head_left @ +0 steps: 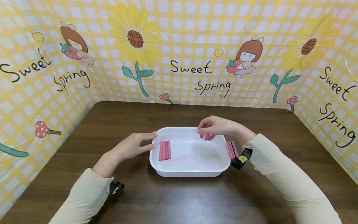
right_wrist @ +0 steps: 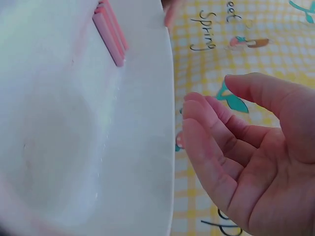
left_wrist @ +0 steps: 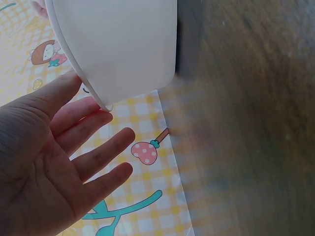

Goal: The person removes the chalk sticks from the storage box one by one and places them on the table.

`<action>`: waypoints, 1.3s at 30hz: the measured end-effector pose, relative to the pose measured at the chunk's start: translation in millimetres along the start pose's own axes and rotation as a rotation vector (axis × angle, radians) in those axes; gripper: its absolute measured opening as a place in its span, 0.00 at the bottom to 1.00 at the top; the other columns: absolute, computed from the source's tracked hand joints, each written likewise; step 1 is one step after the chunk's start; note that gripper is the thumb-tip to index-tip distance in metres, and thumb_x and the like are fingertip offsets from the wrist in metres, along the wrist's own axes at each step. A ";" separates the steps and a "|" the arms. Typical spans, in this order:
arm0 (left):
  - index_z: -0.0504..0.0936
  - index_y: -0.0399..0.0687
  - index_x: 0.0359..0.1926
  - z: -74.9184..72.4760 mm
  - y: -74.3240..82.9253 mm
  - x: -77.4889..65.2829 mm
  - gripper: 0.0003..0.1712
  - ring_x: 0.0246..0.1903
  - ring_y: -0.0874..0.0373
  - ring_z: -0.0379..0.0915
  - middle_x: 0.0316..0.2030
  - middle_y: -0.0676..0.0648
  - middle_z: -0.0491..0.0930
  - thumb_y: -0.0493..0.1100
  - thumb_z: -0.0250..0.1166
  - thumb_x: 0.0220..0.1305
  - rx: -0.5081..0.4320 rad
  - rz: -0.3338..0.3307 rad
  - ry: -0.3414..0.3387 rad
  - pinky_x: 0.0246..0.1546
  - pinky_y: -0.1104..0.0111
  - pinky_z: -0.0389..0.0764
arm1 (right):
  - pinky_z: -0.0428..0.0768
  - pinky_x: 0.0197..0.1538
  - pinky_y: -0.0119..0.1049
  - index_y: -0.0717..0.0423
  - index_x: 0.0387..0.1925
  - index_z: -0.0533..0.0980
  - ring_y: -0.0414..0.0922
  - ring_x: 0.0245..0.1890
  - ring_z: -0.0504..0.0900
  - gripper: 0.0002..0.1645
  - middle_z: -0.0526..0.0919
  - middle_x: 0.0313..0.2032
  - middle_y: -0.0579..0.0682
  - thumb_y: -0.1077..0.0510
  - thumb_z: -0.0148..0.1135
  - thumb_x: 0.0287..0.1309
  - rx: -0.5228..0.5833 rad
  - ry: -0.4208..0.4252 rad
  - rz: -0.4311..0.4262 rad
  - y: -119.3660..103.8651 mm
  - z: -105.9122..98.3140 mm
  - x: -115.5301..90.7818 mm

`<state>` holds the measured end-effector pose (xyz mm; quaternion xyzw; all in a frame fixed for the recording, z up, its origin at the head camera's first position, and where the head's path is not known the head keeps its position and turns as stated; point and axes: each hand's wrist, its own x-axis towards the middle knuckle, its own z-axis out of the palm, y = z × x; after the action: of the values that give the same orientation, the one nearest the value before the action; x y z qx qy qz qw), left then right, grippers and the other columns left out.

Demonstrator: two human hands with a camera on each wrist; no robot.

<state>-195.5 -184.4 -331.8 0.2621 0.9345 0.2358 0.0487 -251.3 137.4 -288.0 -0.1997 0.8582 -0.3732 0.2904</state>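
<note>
A white rectangular plastic tub stands on the table, pink smudges on its floor. Several pink and mauve chalk sticks lie side by side at its left end. My left hand touches the tub's left rim with thumb and index finger, the other fingers spread loosely in the left wrist view. Above the tub's back right part is my right hand, its fingers loosely bent with nothing between them; the right wrist view shows a gap between thumb and fingertips. More chalk sticks lie outside the tub's right side, partly hidden by the right wrist.
The brown wooden table extends around the tub. A yellow checked cloth with printed flowers and figures encloses its back and sides. Black wrist cameras sit on the left wrist and right wrist.
</note>
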 end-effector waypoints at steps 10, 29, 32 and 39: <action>0.70 0.39 0.62 -0.8 1.2 0.1 0.30 0.63 0.44 0.65 0.63 0.41 0.69 0.50 0.61 0.63 -0.004 -0.001 -0.001 0.61 0.48 0.68 | 0.84 0.43 0.35 0.60 0.45 0.75 0.42 0.34 0.82 0.16 0.83 0.38 0.54 0.52 0.57 0.62 -0.139 -0.098 -0.024 -12.0 15.7 30.4; 0.70 0.40 0.62 1.2 -1.0 0.8 0.30 0.63 0.44 0.65 0.63 0.42 0.69 0.49 0.61 0.63 -0.005 -0.009 0.002 0.62 0.49 0.68 | 0.83 0.42 0.31 0.55 0.43 0.77 0.43 0.33 0.81 0.15 0.83 0.37 0.51 0.50 0.59 0.60 -0.213 -0.189 0.022 -16.5 38.5 67.7; 0.70 0.40 0.63 1.0 -0.7 1.2 0.30 0.63 0.44 0.65 0.63 0.42 0.69 0.48 0.61 0.62 -0.012 -0.015 -0.001 0.62 0.49 0.68 | 0.83 0.42 0.31 0.54 0.42 0.77 0.43 0.33 0.81 0.14 0.83 0.37 0.50 0.50 0.60 0.60 -0.207 -0.199 0.032 -16.6 42.4 72.4; 0.69 0.40 0.63 0.6 -0.4 1.5 0.31 0.64 0.45 0.65 0.63 0.42 0.69 0.48 0.62 0.62 -0.017 -0.026 -0.008 0.62 0.49 0.67 | 0.82 0.39 0.29 0.57 0.40 0.78 0.40 0.29 0.78 0.14 0.81 0.32 0.48 0.51 0.59 0.60 -0.183 -0.242 0.053 -14.4 52.9 84.4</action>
<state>-196.8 -183.7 -332.5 0.2505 0.9356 0.2419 0.0578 -278.7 53.2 -335.8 -0.2459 0.8524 -0.2590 0.3819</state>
